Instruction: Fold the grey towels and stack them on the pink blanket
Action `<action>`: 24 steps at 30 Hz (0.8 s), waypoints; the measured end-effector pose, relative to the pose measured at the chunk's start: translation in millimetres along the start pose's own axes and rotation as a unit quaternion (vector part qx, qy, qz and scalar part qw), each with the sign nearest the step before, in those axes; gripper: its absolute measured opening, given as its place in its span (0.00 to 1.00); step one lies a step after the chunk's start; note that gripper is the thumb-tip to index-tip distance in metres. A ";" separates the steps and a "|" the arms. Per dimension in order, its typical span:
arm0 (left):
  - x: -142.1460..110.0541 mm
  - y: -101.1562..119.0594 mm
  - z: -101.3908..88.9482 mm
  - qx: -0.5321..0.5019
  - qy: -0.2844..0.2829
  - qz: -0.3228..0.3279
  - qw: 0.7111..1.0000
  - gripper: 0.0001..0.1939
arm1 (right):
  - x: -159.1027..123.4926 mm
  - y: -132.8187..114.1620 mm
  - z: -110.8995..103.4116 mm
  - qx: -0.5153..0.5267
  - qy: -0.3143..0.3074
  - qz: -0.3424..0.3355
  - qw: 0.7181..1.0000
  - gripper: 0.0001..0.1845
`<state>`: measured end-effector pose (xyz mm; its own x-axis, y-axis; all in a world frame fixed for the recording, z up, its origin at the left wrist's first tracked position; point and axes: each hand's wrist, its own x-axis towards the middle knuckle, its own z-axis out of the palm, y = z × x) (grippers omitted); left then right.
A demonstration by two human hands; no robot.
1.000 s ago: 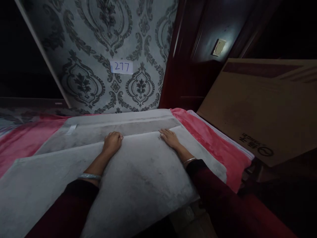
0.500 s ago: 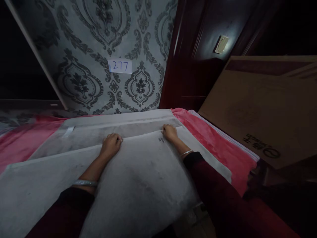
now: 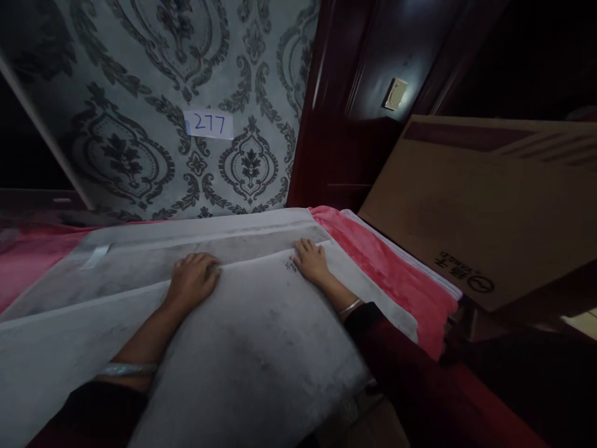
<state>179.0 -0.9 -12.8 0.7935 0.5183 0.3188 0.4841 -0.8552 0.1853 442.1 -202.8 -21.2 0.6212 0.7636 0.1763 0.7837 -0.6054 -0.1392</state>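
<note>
A large grey cloth (image 3: 261, 348) lies folded over on a pink blanket (image 3: 387, 267). My left hand (image 3: 192, 279) rests on the folded edge of the cloth, its fingers lying flat and slightly curled. My right hand (image 3: 310, 260) lies flat on the same edge further right, fingers stretched out, beside a small dark mark on the cloth. Both arms wear dark red sleeves and a bracelet at the wrist. A lower layer of the grey cloth (image 3: 196, 239) shows beyond the fold.
A patterned wallpaper wall with a paper label reading 277 (image 3: 209, 124) stands behind the bed. A dark red wooden door (image 3: 364, 124) is at the centre right. A big cardboard box (image 3: 480, 205) leans at the right, next to the blanket's edge.
My left hand has slid left along the fold and flattened from a closed shape. My right hand has uncurled to flat. The view has shifted slightly right.
</note>
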 end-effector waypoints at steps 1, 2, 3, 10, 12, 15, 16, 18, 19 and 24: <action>-1.7 2.3 1.1 -0.012 -0.015 0.051 0.998 0.21 | -2.3 5.0 1.0 -0.007 -0.012 -0.003 1.000 0.30; -3.4 5.0 2.8 -0.023 -0.042 0.095 0.994 0.24 | -3.6 10.3 2.0 -0.011 -0.025 -0.005 1.000 0.31; -5.1 7.7 4.9 -0.031 -0.077 0.124 0.989 0.26 | -4.0 16.1 2.8 -0.013 -0.035 -0.005 0.999 0.31; -6.4 8.1 11.8 0.003 -0.165 0.060 0.984 0.33 | 7.8 67.5 -0.1 -0.009 -0.033 0.065 0.997 0.32; -4.7 2.8 9.0 0.018 -0.159 0.029 0.987 0.32 | 9.8 81.1 -2.1 -0.003 -0.026 0.079 0.997 0.31; -3.4 -4.4 4.8 0.043 -0.143 -0.018 0.989 0.31 | 9.5 91.8 -5.1 0.005 -0.013 0.087 0.996 0.29; -3.3 -6.1 4.1 0.048 -0.138 -0.029 0.989 0.31 | 8.7 92.8 -6.2 0.005 -0.006 0.090 0.996 0.29; -3.5 -8.5 4.2 0.053 -0.125 -0.038 0.990 0.31 | 6.7 92.8 -8.3 0.007 0.015 0.107 0.994 0.28; -3.6 -9.3 5.0 0.053 -0.119 -0.039 0.991 0.30 | 5.7 92.7 -9.2 0.008 0.027 0.120 0.992 0.27; -3.2 -12.3 10.4 0.044 -0.089 -0.030 0.995 0.29 | 9.4 100.8 -10.2 0.042 0.068 0.182 0.980 0.24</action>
<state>174.3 8.1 -25.8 0.8107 0.5688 0.1383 0.5574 -0.8223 0.1145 527.0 -259.0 -23.6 0.8586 0.4591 0.2279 0.5103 -0.8074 -0.2960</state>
